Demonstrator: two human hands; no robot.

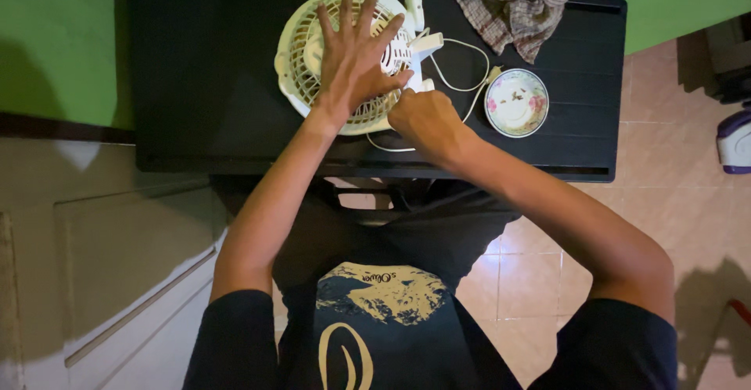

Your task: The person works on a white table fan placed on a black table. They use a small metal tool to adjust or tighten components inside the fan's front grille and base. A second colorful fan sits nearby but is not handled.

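Note:
A small cream table fan (301, 61) lies face up on a black table (203, 69). My left hand (356, 53) rests flat on its round grille with the fingers spread. At the grille's lower right edge, my right hand (426, 116) is curled against the fan's side; what the fingers pinch is hidden. The fan's white cord (461, 85) loops to the right of the hands.
A small floral bowl (516, 102) holding tiny dark bits sits right of the fan. A crumpled checked cloth (510, 7) lies at the table's back right. Green wall behind, tiled floor to the right, a pale cabinet at lower left.

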